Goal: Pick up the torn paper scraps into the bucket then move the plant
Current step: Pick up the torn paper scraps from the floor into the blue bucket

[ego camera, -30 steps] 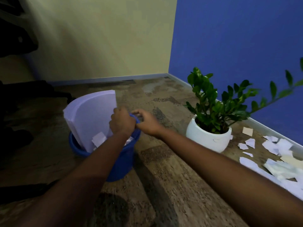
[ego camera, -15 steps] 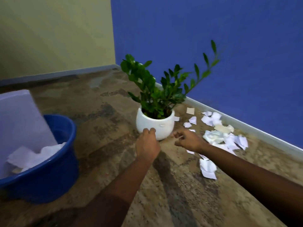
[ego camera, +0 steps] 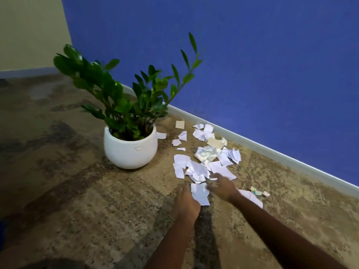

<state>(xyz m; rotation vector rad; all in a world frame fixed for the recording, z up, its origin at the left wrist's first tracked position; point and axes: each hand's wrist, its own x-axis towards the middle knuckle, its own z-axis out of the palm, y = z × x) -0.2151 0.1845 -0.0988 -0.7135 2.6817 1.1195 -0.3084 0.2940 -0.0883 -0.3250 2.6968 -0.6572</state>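
Both hands are shifting from the front of the pot, where they were half a second ago, to the near edge of the paper, and the bucket is no longer showing, lying somewhere off to the left.

The floor (ego camera: 93, 214) is lying open to the left and toward the person, giving free room for the carry back. The blue wall (ego camera: 272, 74) and its skirting (ego camera: 275, 152) are closing off the far right side.

The plant (ego camera: 126, 98) is standing upright in its white pot (ego camera: 130, 152), just left of the litter.

The paper scraps (ego camera: 198, 167) are lying straight ahead of the hands, their spread running away toward the skirting.

The right hand (ego camera: 222, 186) is reaching over the pile's near edge and sits nearer its bulk. It is blurred, so whether it is pinching anything I cannot tell. The left hand (ego camera: 186, 202) is pointing forward with its fingers fairly straight, holding nothing, beside the nearest scrap (ego camera: 200, 194), which is lying between the two.
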